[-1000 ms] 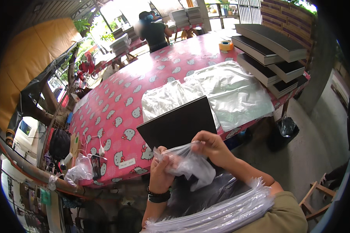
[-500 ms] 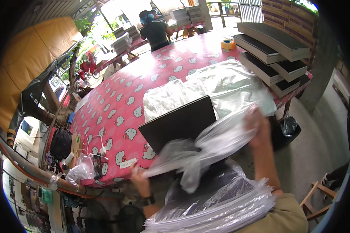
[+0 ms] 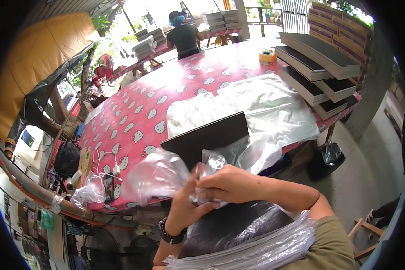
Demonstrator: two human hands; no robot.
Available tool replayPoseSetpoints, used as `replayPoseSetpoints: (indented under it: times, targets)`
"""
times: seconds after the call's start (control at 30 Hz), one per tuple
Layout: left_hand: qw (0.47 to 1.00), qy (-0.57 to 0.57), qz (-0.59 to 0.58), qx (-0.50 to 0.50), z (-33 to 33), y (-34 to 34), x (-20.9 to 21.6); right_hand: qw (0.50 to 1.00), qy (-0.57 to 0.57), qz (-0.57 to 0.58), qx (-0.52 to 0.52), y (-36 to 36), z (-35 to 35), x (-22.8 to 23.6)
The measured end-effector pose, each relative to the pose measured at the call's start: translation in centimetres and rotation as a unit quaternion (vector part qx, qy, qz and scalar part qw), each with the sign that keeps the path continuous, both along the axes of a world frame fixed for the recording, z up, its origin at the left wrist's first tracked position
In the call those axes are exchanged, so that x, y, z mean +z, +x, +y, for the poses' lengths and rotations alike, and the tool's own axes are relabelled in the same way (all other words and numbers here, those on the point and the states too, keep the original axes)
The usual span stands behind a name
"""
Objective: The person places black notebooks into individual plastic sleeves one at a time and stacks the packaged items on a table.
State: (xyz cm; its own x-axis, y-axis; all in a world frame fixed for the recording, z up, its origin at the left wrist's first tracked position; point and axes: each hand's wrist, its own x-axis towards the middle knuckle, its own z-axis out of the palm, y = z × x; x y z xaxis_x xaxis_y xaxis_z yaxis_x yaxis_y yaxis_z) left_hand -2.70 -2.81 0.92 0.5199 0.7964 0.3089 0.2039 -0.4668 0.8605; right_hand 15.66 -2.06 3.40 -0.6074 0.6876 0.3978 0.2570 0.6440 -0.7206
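My left hand [image 3: 182, 208], with dark bracelets at the wrist, and my right hand [image 3: 231, 183] meet over the table's near edge. Both are closed on a clear plastic bag [image 3: 155, 176], bunched between the fingers; its loose part puffs out to the left, blurred. Just beyond them lies a black-covered book [image 3: 211, 136], its near part hidden by plastic and my hands. Under the book spreads a sheet of white plastic [image 3: 274, 105]. Against my body rests a pile of clear plastic sleeves [image 3: 252, 245].
The table [image 3: 135, 110] has a pink patterned cover. Thick black books [image 3: 319, 67] are stacked at the right, beside a tape roll [image 3: 267, 56]. A phone [image 3: 109, 188] and cables lie left. A lined bin [image 3: 327, 159] stands on the floor. A person [image 3: 184, 38] is at a far table.
My hands were apart, stretching the plastic bag between them. Now they are together at the middle with the plastic gathered, and its loose part has swung left.
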Motion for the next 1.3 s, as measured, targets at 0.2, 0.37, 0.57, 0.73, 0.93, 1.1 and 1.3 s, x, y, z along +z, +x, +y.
replayPoseSetpoints:
  times: [0.2, 0.37, 0.57, 0.73, 0.93, 1.1, 1.3]
  targets:
    - [0.832, -0.29, -0.463, -0.098, -2.3, -4.6, -3.1, 0.927, -0.209, -0.05, 0.306, 4.6, -0.4, 0.5]
    - [0.671, -0.405, -0.612, 0.106, -2.7, -3.8, -2.8, 0.82, -0.267, 0.301, 0.406, 6.0, -1.4, -5.7]
    - [0.827, -0.036, -0.285, -0.483, 1.2, -5.5, -6.6, 0.702, -0.371, 0.485, 0.365, 7.7, -1.6, -2.3]
    - [0.751, -0.214, -0.597, -0.184, -0.7, -6.9, -3.6, 0.763, -0.441, 0.276, 0.383, 6.5, -1.6, -3.5]
    - [0.796, -0.359, -0.485, -0.052, -2.4, -3.8, -2.3, 0.783, -0.265, 0.211, 0.522, 7.9, -0.1, -4.2]
    - [0.847, -0.167, -0.309, -0.398, 0.8, -6.4, -4.8, 0.783, -0.42, 0.22, 0.403, 7.5, -0.9, -5.0]
    - [0.825, -0.192, -0.529, -0.058, 2.3, -9.9, -3.7, 0.818, -0.186, 0.369, 0.401, 11.2, 1.4, -8.6]
